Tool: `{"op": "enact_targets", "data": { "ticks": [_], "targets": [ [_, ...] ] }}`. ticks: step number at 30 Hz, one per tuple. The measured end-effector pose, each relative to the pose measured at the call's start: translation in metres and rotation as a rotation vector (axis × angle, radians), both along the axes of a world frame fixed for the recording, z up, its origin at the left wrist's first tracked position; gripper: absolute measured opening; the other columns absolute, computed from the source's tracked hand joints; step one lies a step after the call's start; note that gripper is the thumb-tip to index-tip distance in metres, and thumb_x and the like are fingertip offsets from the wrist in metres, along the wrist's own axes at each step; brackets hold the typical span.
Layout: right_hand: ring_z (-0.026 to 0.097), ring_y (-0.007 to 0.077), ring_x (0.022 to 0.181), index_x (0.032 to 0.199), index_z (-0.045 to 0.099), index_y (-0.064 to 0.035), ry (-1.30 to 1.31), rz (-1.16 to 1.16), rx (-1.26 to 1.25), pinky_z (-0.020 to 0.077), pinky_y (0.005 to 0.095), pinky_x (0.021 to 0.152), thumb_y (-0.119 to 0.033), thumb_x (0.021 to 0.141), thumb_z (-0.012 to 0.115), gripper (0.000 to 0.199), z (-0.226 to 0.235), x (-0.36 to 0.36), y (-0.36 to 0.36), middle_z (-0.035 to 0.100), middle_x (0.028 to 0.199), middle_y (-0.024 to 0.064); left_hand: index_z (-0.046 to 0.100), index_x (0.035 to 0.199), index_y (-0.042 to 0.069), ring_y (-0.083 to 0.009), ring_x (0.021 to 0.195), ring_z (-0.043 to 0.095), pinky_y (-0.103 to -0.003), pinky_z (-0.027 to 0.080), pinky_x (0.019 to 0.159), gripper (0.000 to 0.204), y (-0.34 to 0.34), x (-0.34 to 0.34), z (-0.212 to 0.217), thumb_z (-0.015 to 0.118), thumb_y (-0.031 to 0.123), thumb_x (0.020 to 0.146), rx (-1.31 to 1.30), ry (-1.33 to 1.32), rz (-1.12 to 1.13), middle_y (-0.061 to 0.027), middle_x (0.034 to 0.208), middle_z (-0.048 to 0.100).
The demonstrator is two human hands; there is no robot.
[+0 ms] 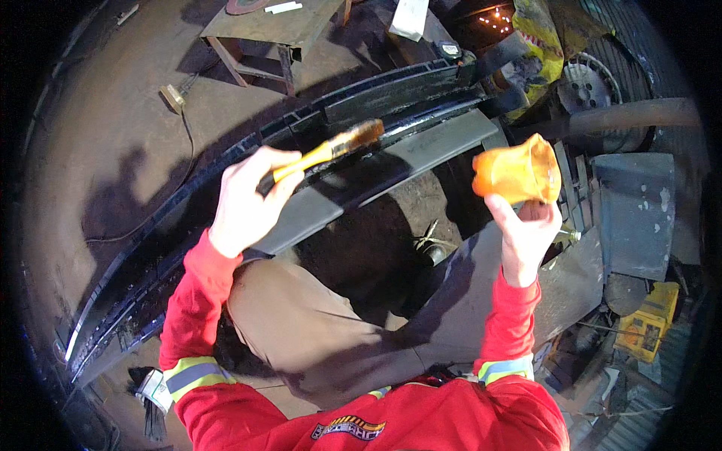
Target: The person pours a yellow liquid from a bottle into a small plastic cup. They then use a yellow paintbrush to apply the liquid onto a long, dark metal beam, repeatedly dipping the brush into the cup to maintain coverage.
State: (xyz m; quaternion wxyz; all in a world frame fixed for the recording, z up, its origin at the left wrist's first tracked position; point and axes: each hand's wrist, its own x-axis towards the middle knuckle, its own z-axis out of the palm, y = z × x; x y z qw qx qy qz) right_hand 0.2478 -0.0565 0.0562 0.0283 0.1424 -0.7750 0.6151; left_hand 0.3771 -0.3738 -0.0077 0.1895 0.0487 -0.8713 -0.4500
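While the left hand grips the yellow-handled brush above the dark painted steel beam and the right hand clasps the tilted orange cup, I'd dip lightly and stroke along the beam's length

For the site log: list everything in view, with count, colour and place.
paintbrush: one, yellow handle, dark wet bristles, in left hand, over the beam
cup: one, orange, tilted, in right hand
steel beam: one long, dark and glossy, running from lower left to upper right
metal table: one, rusty brown, top centre
cable: one, dark, on the dirt floor at left
yellow machine: one, lower right
left hand: one, red sleeve, gripping the brush handle
right hand: one, red sleeve, holding the cup from below
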Motion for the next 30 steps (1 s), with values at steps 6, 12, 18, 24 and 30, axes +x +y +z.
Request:
{"op": "enact_targets", "data": {
  "ticks": [6, 12, 18, 24, 30],
  "targets": [
    [0.065, 0.0147, 0.098, 0.114, 0.065, 0.0021, 0.149, 0.027, -0.094, 0.0484, 0.0306, 0.093, 0.001, 0.066, 0.090, 0.054, 0.008, -0.050, -0.004, 0.070, 0.109, 0.0086, 0.067, 0.101, -0.002, -0.0209, 0.084, 0.072, -0.031, 0.054, 0.078, 0.017, 0.000, -0.006, -0.003, 0.072, 0.003, 0.085, -0.081, -0.170, -0.026, -0.0146, 0.088, 0.071],
    [0.066, 0.0139, 0.093, 0.105, 0.070, 0.0032, 0.224, -0.038, -0.001, 0.0469, 0.0292, 0.091, -0.014, 0.071, 0.089, 0.043, -0.008, -0.107, 0.027, 0.073, 0.102, 0.0088, 0.068, 0.100, -0.003, -0.0156, 0.083, 0.068, -0.030, 0.053, 0.079, 0.015, 0.015, 0.003, 0.022, 0.071, 0.007, 0.089, -0.158, -0.151, 0.149, -0.0122, 0.087, 0.071],
    [0.064, 0.0162, 0.094, 0.102, 0.071, 0.0031, 0.201, -0.163, 0.125, 0.0451, 0.0314, 0.094, -0.019, 0.069, 0.091, 0.045, -0.044, -0.137, 0.059, 0.071, 0.100, 0.0089, 0.067, 0.098, -0.002, -0.0122, 0.083, 0.062, -0.028, 0.049, 0.080, 0.012, 0.024, 0.015, 0.020, 0.069, 0.006, 0.090, -0.047, -0.275, 0.223, -0.0087, 0.088, 0.070],
    [0.062, 0.0190, 0.098, 0.101, 0.071, 0.0034, 0.131, -0.113, 0.030, 0.0446, 0.0343, 0.093, -0.022, 0.068, 0.091, 0.046, -0.047, -0.149, 0.057, 0.069, 0.104, 0.0119, 0.061, 0.103, -0.001, -0.0142, 0.090, 0.058, -0.029, 0.046, 0.085, 0.013, 0.112, 0.009, 0.042, 0.064, 0.001, 0.089, -0.115, -0.216, 0.457, -0.0073, 0.095, 0.064],
    [0.060, 0.0210, 0.101, 0.105, 0.067, 0.0042, 0.212, -0.116, -0.021, 0.0445, 0.0345, 0.094, -0.021, 0.065, 0.094, 0.054, -0.062, -0.165, 0.051, 0.065, 0.106, 0.0124, 0.054, 0.106, -0.002, -0.0404, 0.085, 0.057, -0.045, 0.047, 0.074, 0.022, 0.187, -0.005, -0.016, 0.060, -0.007, 0.085, -0.534, -0.181, 0.531, -0.0216, 0.093, 0.056]
  ]
}}
